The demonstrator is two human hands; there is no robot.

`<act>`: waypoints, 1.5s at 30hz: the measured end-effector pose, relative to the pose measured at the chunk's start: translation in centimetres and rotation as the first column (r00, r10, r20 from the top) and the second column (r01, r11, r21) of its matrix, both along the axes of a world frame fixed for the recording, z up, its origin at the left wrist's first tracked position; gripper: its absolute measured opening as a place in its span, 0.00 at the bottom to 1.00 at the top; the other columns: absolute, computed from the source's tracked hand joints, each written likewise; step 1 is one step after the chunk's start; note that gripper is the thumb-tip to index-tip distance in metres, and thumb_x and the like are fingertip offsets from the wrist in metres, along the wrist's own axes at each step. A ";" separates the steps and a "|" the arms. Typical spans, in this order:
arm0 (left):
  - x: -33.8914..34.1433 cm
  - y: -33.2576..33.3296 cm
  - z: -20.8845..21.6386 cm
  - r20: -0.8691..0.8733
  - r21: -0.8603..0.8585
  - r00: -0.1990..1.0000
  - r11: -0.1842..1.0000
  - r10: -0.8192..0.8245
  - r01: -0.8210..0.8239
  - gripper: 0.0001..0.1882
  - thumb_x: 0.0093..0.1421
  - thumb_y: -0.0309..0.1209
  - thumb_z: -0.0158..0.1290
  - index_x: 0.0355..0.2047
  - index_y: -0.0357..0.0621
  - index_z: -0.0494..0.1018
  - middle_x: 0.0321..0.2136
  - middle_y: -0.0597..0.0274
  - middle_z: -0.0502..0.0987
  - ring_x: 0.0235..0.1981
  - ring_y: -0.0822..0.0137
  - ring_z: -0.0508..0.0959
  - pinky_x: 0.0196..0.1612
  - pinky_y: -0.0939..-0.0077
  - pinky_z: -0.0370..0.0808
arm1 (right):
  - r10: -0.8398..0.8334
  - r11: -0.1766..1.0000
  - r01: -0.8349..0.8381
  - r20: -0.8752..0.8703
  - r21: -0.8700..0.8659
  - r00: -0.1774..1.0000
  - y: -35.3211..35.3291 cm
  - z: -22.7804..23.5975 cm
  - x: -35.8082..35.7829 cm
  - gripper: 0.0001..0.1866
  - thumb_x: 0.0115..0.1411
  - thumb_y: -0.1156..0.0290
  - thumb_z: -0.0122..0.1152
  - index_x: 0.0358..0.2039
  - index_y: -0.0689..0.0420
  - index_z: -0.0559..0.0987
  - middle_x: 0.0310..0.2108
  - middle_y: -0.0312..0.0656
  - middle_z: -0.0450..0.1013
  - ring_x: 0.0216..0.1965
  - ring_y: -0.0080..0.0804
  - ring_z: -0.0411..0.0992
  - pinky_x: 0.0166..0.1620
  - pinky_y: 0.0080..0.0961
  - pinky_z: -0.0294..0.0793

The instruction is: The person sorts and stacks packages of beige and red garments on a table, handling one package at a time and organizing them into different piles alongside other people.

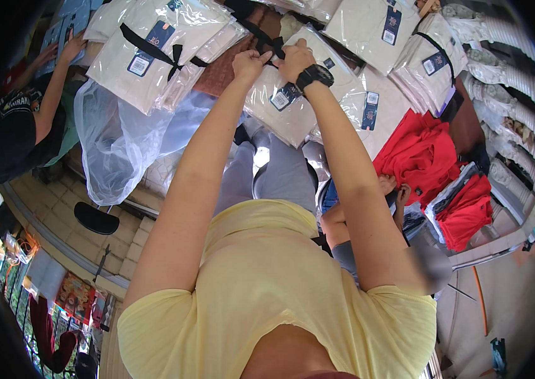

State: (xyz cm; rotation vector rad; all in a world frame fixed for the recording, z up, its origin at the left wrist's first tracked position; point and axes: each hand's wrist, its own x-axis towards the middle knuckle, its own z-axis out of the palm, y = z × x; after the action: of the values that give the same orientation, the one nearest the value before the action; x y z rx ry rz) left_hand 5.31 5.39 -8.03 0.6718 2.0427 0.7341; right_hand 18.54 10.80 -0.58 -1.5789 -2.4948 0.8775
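Note:
At the far middle, a stack of cream folded garments in clear plastic bags (289,123) lies in front of me, with dark blue tags on it. A black cloth strip (268,43) runs across its far part. My left hand (249,66) pinches the strip at the stack's left edge. Close beside it, my right hand (296,61), with a black watch on the wrist, has its fingers bent on the strip too. The fingertips partly hide the strip between them. Left of my hands, another bagged stack (160,54) is bound with a black strip tied in a knot.
More bagged cream garments (368,31) lie on the far right, one stack strapped in black (435,63). A clear plastic bag (112,139) hangs at the left. Red garments (416,155) are near a person's hands (397,189). Another person (33,114) reaches in at far left.

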 end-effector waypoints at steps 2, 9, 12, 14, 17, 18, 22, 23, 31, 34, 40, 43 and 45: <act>0.2 -0.1 -0.5 -0.033 0.042 0.999 0.999 -0.003 0.005 0.20 0.44 0.47 0.67 0.22 0.42 0.79 0.23 0.52 0.80 0.29 0.57 0.80 0.38 0.66 0.75 | 0.036 0.999 -0.037 -0.199 -0.004 0.979 0.5 -0.6 0.1 0.13 0.57 0.64 0.58 0.36 0.61 0.75 0.37 0.60 0.72 0.43 0.58 0.71 0.44 0.41 0.72; -0.8 0.5 -1.9 -0.256 0.015 0.957 0.990 -0.134 0.143 0.18 0.45 0.44 0.66 0.27 0.42 0.79 0.27 0.49 0.80 0.34 0.52 0.80 0.40 0.62 0.75 | -0.129 0.974 0.110 -0.086 -0.198 0.988 -1.7 0.6 -1.2 0.18 0.61 0.57 0.55 0.37 0.62 0.71 0.27 0.51 0.77 0.36 0.54 0.75 0.39 0.40 0.73; 0.5 1.6 -0.6 -0.253 -0.100 0.952 0.984 -0.171 0.150 0.17 0.47 0.43 0.65 0.28 0.42 0.79 0.30 0.48 0.80 0.36 0.50 0.80 0.41 0.61 0.75 | -0.231 0.940 0.194 -0.105 -0.280 0.967 -1.6 0.4 0.0 0.18 0.61 0.56 0.53 0.41 0.59 0.70 0.30 0.55 0.76 0.39 0.57 0.74 0.42 0.47 0.71; 0.3 1.5 -0.8 -0.243 -0.095 0.958 0.987 -0.150 0.131 0.17 0.48 0.43 0.65 0.29 0.43 0.79 0.32 0.48 0.80 0.38 0.50 0.79 0.42 0.61 0.75 | -0.260 0.911 0.201 -0.125 -0.361 0.957 -1.6 0.8 0.1 0.18 0.61 0.57 0.54 0.41 0.59 0.71 0.30 0.54 0.76 0.39 0.56 0.74 0.42 0.45 0.72; 0.3 1.6 -1.1 -0.282 -0.101 0.950 0.989 -0.132 0.107 0.19 0.48 0.45 0.65 0.28 0.43 0.78 0.32 0.48 0.80 0.36 0.51 0.79 0.41 0.61 0.75 | -0.306 0.884 0.195 -0.212 -0.424 0.928 -1.6 1.1 0.7 0.17 0.60 0.58 0.55 0.39 0.59 0.72 0.28 0.52 0.76 0.38 0.54 0.75 0.41 0.43 0.72; 0.3 1.7 -1.3 -0.303 -0.106 0.944 0.989 -0.128 0.100 0.20 0.47 0.46 0.65 0.28 0.42 0.78 0.31 0.48 0.80 0.34 0.51 0.79 0.40 0.60 0.75 | -0.321 0.880 0.190 -0.250 -0.436 0.913 -1.6 1.1 0.9 0.16 0.60 0.58 0.55 0.37 0.60 0.72 0.28 0.51 0.76 0.37 0.53 0.75 0.41 0.42 0.72; 0.8 2.2 -1.1 -0.316 -0.140 0.940 0.986 -0.127 0.086 0.20 0.48 0.47 0.64 0.28 0.43 0.77 0.31 0.49 0.80 0.36 0.50 0.79 0.41 0.60 0.75 | -0.375 0.865 0.210 -0.309 -0.455 0.874 -2.4 1.0 2.0 0.14 0.60 0.61 0.55 0.32 0.60 0.73 0.24 0.49 0.75 0.31 0.48 0.75 0.37 0.38 0.72; 0.7 2.2 -1.2 -0.328 -0.141 0.935 0.985 -0.138 0.096 0.19 0.48 0.47 0.64 0.28 0.43 0.77 0.31 0.49 0.80 0.36 0.50 0.79 0.41 0.60 0.75 | -0.394 0.857 0.211 -0.333 -0.469 0.857 -2.6 1.0 2.2 0.13 0.60 0.61 0.55 0.31 0.60 0.73 0.23 0.48 0.75 0.30 0.47 0.75 0.36 0.37 0.72; 1.1 2.0 -1.2 -0.401 -0.091 0.906 0.990 -0.137 0.110 0.19 0.50 0.46 0.63 0.27 0.42 0.77 0.31 0.48 0.80 0.35 0.49 0.79 0.40 0.59 0.75 | -0.399 0.863 0.205 -0.373 -0.462 0.837 -3.9 2.6 3.9 0.12 0.61 0.66 0.55 0.28 0.61 0.70 0.21 0.42 0.73 0.24 0.34 0.71 0.31 0.29 0.68; 0.9 1.9 -1.6 -0.394 -0.076 0.910 0.991 -0.130 0.109 0.19 0.50 0.46 0.63 0.28 0.42 0.77 0.30 0.48 0.80 0.34 0.49 0.79 0.40 0.59 0.75 | -0.409 0.858 0.189 -0.412 -0.477 0.814 -4.4 2.8 4.4 0.11 0.64 0.69 0.54 0.28 0.62 0.68 0.20 0.36 0.69 0.22 0.20 0.65 0.27 0.21 0.65; 0.7 1.8 -1.8 -0.180 -0.034 0.981 0.998 -0.066 0.060 0.18 0.55 0.43 0.60 0.27 0.38 0.75 0.26 0.52 0.80 0.32 0.57 0.81 0.36 0.66 0.76 | -0.406 0.873 0.188 -0.456 -0.450 0.792 -4.9 2.4 5.0 0.12 0.65 0.68 0.53 0.28 0.61 0.68 0.20 0.35 0.70 0.22 0.19 0.65 0.27 0.19 0.65; -1.5 1.3 -0.7 0.427 0.052 0.895 0.985 0.127 -0.165 0.16 0.62 0.40 0.54 0.30 0.37 0.71 0.25 0.58 0.78 0.32 0.64 0.81 0.33 0.75 0.76 | -0.508 0.803 0.178 -0.497 -0.569 0.703 -2.6 2.1 4.4 0.13 0.65 0.65 0.53 0.29 0.60 0.68 0.22 0.36 0.72 0.21 0.18 0.67 0.25 0.17 0.67; -1.3 0.7 1.1 0.720 0.107 0.682 0.950 0.129 -0.292 0.13 0.65 0.38 0.50 0.33 0.38 0.68 0.25 0.62 0.75 0.32 0.69 0.80 0.31 0.81 0.76 | -0.459 0.840 0.136 -0.556 -0.525 0.693 -0.3 1.5 4.5 0.14 0.63 0.66 0.55 0.30 0.66 0.69 0.22 0.43 0.76 0.23 0.25 0.74 0.27 0.20 0.72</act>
State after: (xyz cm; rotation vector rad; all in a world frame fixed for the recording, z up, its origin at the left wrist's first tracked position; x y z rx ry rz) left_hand 4.02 6.13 -6.95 0.1907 1.3304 1.1556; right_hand 23.00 10.51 0.96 -1.3592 -1.5297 1.6785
